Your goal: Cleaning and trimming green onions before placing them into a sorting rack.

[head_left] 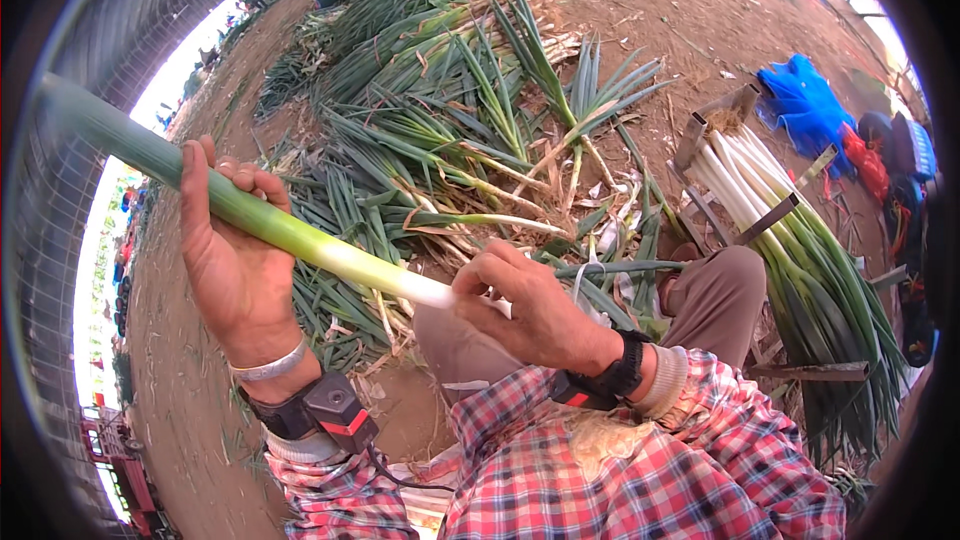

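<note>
The left hand (pixel 240 275) is holding one leek (pixel 330 252) with a loose grip, the thumb crossing in front of the stalk and the fingers curling behind it. The right hand (pixel 540 305) is pinching the white end in a narrow grip. The leek is slanting above the knees, its green top pointing far left and its white end lying near the middle. The right fingers are hiding the root tip, so its condition cannot be told.

Risks noted: the left grip is seeming slack, so a sharp pull from the right could be letting the stalk slide or swing. Squeezing too hard at the white end could be bruising or splitting the outer layer. The long top, reaching well beyond the left hand, could be bending under its own weight.

Surface: brown earth floor (pixel 170 365), with loose leaf scraps lying about. A heap (pixel 410 40) of leeks is spreading from the middle to the far side. At right, a metal rack (pixel 810 372) is holding a bundle (pixel 770 200); beyond it a blue bag (pixel 803 105) is lying near a red bag (pixel 866 162). Room: a mesh wall (pixel 50 240) is curving along the left.
</note>
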A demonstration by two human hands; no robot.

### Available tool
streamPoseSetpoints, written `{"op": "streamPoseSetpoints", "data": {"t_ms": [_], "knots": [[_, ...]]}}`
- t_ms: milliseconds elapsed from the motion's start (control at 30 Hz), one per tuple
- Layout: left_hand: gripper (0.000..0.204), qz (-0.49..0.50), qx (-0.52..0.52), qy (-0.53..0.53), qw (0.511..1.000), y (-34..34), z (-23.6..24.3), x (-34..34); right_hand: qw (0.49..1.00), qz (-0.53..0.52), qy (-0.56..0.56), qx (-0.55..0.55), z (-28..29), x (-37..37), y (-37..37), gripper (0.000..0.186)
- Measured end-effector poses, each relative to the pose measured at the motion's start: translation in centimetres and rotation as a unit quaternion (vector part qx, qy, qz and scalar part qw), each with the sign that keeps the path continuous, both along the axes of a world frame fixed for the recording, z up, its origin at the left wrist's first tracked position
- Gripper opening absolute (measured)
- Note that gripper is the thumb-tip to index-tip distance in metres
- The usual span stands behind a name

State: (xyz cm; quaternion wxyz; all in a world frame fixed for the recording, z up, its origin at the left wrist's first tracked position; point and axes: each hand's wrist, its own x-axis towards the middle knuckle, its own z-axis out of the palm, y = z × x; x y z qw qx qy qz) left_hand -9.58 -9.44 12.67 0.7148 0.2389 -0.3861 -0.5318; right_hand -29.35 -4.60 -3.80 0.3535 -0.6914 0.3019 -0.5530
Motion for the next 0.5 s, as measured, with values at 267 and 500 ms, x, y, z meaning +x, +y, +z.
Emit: {"op": "streamPoseSetpoints", "data": {"t_ms": [267, 500], "knots": [[0.023, 0.004, -0.005, -0.007, 1.0, -0.3, -0.5, -0.5, 1.0, -0.004, 0.027, 0.002, 0.0, -0.9, 0.5, 0.015], [0.02, 0.008, 0.013, 0.004, 1.0, -0.9, -1.3, -0.9, 0.999, -0.045, -0.006, -0.023, -0.7, -1.3, 0.2, 0.016]]}}
